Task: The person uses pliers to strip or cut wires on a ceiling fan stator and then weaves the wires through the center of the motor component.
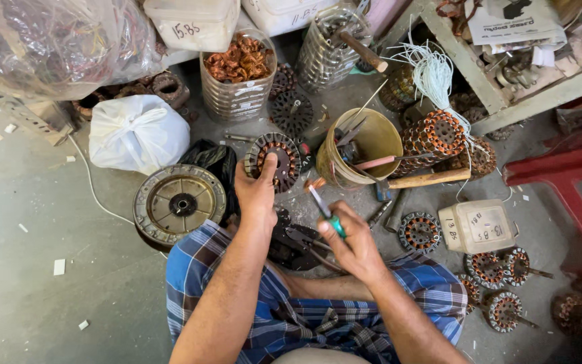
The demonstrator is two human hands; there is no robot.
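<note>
My left hand [256,189] grips a round motor stator [274,160] with copper windings, holding it upright on the floor in front of my knees. My right hand [351,239] holds a small screwdriver [323,210] with a green handle, its tip pointing up and left toward the stator but apart from it. Dark pliers [298,239] lie on the floor between my arms. I sit cross-legged in a blue checked cloth [318,317].
A yellow bucket [365,145] holds tools. A hammer [426,179] lies beside it. A round metal motor cover [180,202] sits at left, with a white bag [137,131] behind. Several wound stators [439,135] and a small white jar [477,226] lie right. A red stool [574,168] stands far right.
</note>
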